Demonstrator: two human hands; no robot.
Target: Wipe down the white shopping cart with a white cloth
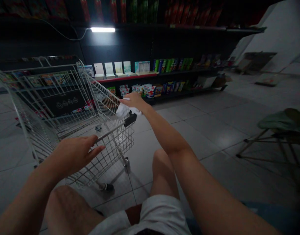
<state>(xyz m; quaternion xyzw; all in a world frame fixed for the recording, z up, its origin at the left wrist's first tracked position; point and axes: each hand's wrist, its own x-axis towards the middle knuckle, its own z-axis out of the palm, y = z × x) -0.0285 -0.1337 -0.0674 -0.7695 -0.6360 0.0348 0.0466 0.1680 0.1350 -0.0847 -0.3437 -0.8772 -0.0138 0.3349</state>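
Note:
A wire shopping cart (pixel 108 132) stands at an angle in front of my knees. My left hand (pixel 75 153) is at its handle bar (pixel 110 131), with the bar running in between my thumb and fingers. Beyond the black end piece (pixel 130 120) of the handle, my right hand (pixel 135 99) holds a crumpled white cloth (pixel 124 111). The cloth lies against the cart's upper side rim, close to the handle's corner. My palm hides part of the cloth. A dark panel (pixel 61 102) with pale round figures hangs on the cart's far end.
Behind the cart runs a dark shelf (pixel 130 76) with books, cans and snack bags. A lit tube lamp (pixel 103 29) hangs above, its cable trailing left. To the right stands a folding stool (pixel 279 130) with cloth on it. Cart wheels (pixel 108 187) rest on the tiled floor.

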